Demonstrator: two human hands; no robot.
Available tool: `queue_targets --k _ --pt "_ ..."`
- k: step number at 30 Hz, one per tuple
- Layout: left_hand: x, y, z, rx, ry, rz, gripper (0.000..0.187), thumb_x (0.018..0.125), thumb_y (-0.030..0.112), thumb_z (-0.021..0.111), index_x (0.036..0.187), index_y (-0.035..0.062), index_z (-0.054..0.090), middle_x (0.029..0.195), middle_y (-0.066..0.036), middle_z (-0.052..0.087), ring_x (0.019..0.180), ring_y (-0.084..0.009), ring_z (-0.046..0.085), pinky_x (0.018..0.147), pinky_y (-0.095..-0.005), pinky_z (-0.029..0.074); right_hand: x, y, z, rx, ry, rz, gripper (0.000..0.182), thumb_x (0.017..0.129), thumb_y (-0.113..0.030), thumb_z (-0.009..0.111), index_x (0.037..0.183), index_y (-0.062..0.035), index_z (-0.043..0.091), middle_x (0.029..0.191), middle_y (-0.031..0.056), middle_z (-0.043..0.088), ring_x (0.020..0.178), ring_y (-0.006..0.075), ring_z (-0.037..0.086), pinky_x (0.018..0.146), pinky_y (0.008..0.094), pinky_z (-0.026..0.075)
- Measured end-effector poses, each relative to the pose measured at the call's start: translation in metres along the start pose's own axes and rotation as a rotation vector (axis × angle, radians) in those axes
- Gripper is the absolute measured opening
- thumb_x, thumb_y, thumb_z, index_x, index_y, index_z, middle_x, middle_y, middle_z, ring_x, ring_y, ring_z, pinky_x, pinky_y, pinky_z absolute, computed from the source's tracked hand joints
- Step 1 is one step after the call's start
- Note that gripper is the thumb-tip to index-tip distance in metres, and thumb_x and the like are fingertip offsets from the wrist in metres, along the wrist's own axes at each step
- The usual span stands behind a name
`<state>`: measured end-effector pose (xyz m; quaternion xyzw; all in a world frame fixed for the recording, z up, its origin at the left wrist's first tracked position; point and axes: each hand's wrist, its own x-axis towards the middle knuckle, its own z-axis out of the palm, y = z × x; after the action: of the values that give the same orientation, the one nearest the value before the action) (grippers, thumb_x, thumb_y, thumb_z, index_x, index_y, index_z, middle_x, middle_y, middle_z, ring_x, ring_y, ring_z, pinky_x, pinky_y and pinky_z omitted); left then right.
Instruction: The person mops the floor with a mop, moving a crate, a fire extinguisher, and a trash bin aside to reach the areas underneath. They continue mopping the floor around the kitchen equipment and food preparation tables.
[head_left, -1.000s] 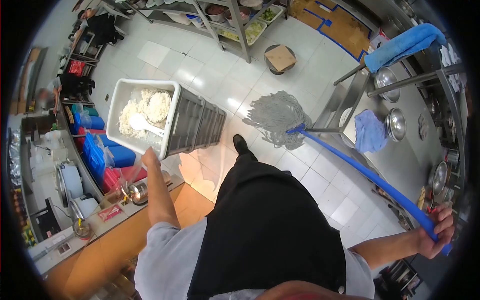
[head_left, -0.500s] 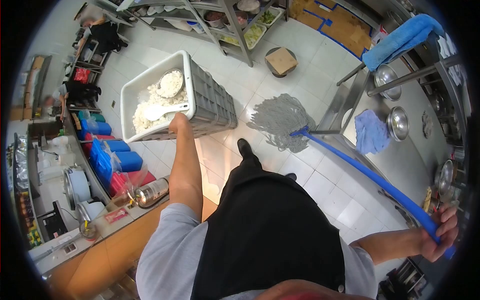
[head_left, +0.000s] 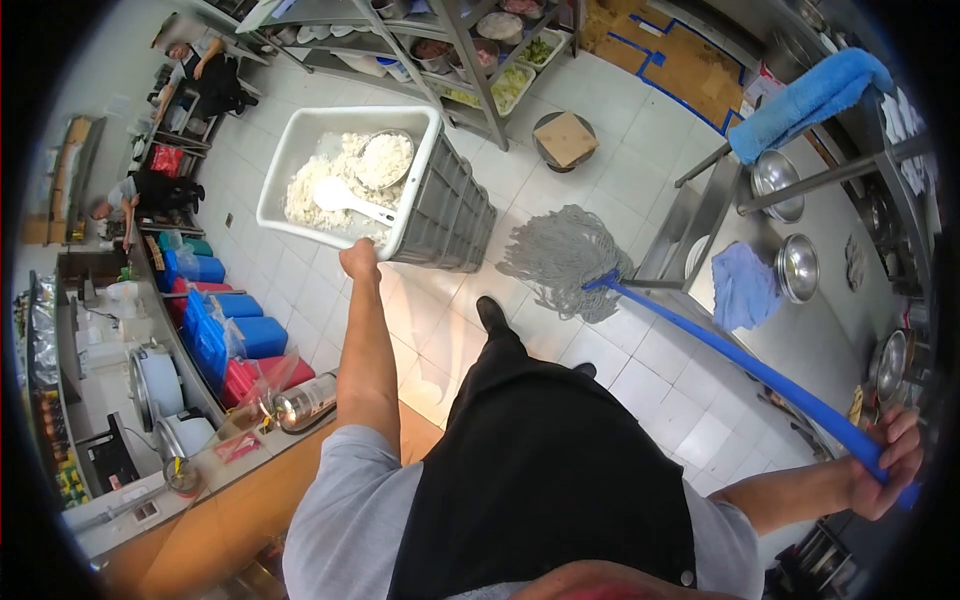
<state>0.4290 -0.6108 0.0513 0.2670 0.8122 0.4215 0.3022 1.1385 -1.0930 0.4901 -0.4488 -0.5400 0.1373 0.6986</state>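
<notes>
1. Grey ribbed crate (head_left: pixel 440 215): white rim, tilted, upper centre of frame, holding white rice (head_left: pixel 310 185), a white scoop (head_left: pixel 345 198) and a metal bowl (head_left: pixel 385 158).
2. Mop (head_left: pixel 565 250): grey string head on the floor tiles, blue handle running toward lower right.

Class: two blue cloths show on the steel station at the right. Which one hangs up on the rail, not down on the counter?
The brighter blue towel at the top right: it is draped over the upper rail. The paler blue cloth lies lower down on the counter, beside a steel bowl.

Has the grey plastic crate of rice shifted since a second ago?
Yes. The grey plastic crate of white rice, gripped by the left hand, has moved away from the wooden counter toward the metal shelving rack.
</notes>
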Motion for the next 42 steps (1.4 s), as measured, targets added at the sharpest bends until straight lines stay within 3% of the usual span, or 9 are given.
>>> queue_targets --k 7,21,27,34,35,38,39,40,42 --pt "0.049 0.058 0.017 0.069 -0.058 0.057 0.048 0.073 0.01 0.075 0.112 -0.0149 0.063 0.11 -0.027 0.071 0.1 -0.0369 0.07 0.092 -0.0423 0.053 0.036 0.016 0.051 0.01 -0.017 0.024 0.026 0.101 -0.025 0.053 0.077 -0.0153 0.047 0.081 0.001 0.043 0.099 0.0236 0.042 0.098 0.0444 0.032" --pt "0.128 0.172 0.13 0.245 -0.014 0.191 0.039 0.072 0.02 0.066 0.09 -0.0129 0.075 0.1 -0.034 0.074 0.101 -0.0471 0.073 0.096 -0.0462 0.055 0.106 0.052 0.204 -0.061 -0.112 0.04 0.029 0.107 -0.025 0.046 0.082 -0.0122 0.053 0.078 0.0023 0.045 0.098 0.0237 0.044 0.097 0.0446 0.035" --pt "0.179 0.172 0.164 0.304 -0.203 0.189 0.047 0.077 0.021 0.066 0.109 -0.0131 0.07 0.114 -0.034 0.072 0.108 -0.0467 0.071 0.1 -0.0465 0.055 0.104 0.05 0.231 -0.062 -0.075 0.027 0.029 0.108 -0.027 0.046 0.086 -0.0118 0.055 0.078 0.0017 0.046 0.096 0.0234 0.045 0.096 0.0435 0.036" --pt "0.189 0.177 0.203 0.296 -0.033 0.123 0.058 0.086 0.033 0.07 0.122 -0.0116 0.061 0.119 -0.032 0.071 0.115 -0.0453 0.069 0.102 -0.0483 0.054 0.089 0.045 0.245 -0.036 0.063 0.051 0.028 0.109 -0.028 0.048 0.084 -0.0157 0.051 0.077 0.0014 0.045 0.095 0.0231 0.045 0.093 0.0421 0.037" --pt "0.188 0.171 0.199 0.279 -0.067 0.162 0.07 0.095 0.042 0.068 0.136 -0.0118 0.054 0.133 -0.035 0.063 0.122 -0.0446 0.066 0.105 -0.0488 0.053 0.09 0.045 0.25 -0.121 0.062 0.041 0.032 0.109 -0.035 0.051 0.084 -0.0165 0.05 0.077 0.0009 0.045 0.094 0.0227 0.045 0.09 0.0409 0.037" --pt "0.142 0.116 0.204 -0.877 -0.025 -0.013 0.075 0.104 0.05 0.057 0.15 -0.0084 0.044 0.149 -0.034 0.052 0.132 -0.0404 0.059 0.11 -0.0468 0.049 0.087 0.039 0.249 -0.088 0.044 0.073 0.035 0.109 -0.042 0.052 0.086 -0.0155 0.054 0.079 0.0015 0.046 0.095 0.0237 0.047 0.09 0.0416 0.037" --pt "0.143 0.037 0.226 -0.345 -0.088 0.075 0.074 0.11 0.051 0.047 0.159 -0.0039 0.035 0.159 -0.028 0.043 0.142 -0.0355 0.051 0.117 -0.0443 0.042 0.084 0.037 0.255 -0.081 0.116 0.093 0.039 0.107 -0.047 0.055 0.083 -0.0166 0.051 0.079 0.0017 0.046 0.093 0.0237 0.046 0.086 0.0413 0.036" --pt "0.096 -0.038 0.261 -0.442 -0.21 0.011 0.069 0.111 0.049 0.045 0.156 -0.0029 0.04 0.156 -0.02 0.05 0.14 -0.0341 0.051 0.118 -0.044 0.039 0.082 0.035 0.261 -0.108 0.15 0.086 0.042 0.106 -0.048 0.057 0.08 -0.0171 0.048 0.078 0.0013 0.046 0.092 0.0232 0.046 0.086 0.0401 0.036" --pt "-0.047 -0.141 0.28 0.594 -0.859 0.871 0.05 0.109 0.036 0.049 0.139 -0.0024 0.059 0.137 -0.018 0.065 0.129 -0.0323 0.058 0.113 -0.0454 0.042 0.078 0.033 0.267 -0.159 0.219 0.057 0.048 0.105 -0.051 0.06 0.075 -0.018 0.04 0.076 0.0007 0.045 0.089 0.0222 0.045 0.084 0.0377 0.036"
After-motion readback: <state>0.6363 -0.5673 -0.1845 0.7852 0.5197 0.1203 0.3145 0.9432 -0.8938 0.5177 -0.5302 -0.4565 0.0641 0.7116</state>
